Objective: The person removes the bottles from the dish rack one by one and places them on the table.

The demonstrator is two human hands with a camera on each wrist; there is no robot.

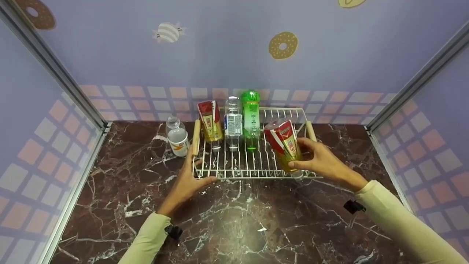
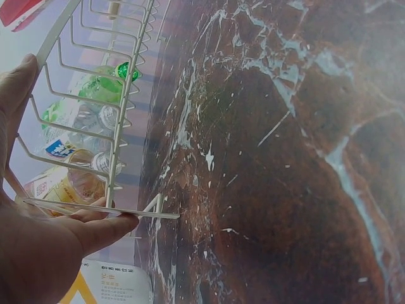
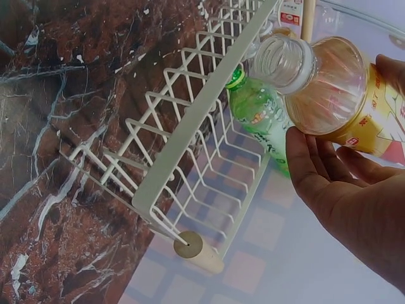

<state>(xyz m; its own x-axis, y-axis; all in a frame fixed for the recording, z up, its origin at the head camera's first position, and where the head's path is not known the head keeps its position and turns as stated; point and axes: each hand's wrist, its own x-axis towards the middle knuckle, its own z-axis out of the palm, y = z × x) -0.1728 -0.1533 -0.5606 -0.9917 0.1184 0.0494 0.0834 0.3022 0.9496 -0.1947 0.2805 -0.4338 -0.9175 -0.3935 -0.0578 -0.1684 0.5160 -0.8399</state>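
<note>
My right hand (image 1: 322,157) grips a bottle (image 1: 284,143) with a red and yellow label, neck down, over the right part of a white wire rack (image 1: 256,174). In the right wrist view, this bottle's uncapped mouth (image 3: 281,63) is near the rack's front rim. My left hand (image 1: 190,181) holds the rack's front left corner, thumb along the rim and fingers round the side. Within the rack, three bottles stand neck down side by side: a red and yellow one (image 1: 210,121), a clear one (image 1: 233,124) and a green one (image 1: 251,121).
A white-labelled bottle (image 1: 177,139) without a cap stands upright outside the rack's left side. Wooden handles (image 1: 196,137) are fixed at the rack's sides. Dark marbled tabletop (image 1: 234,220) lies in front; patterned panels (image 1: 234,55) enclose the back and sides.
</note>
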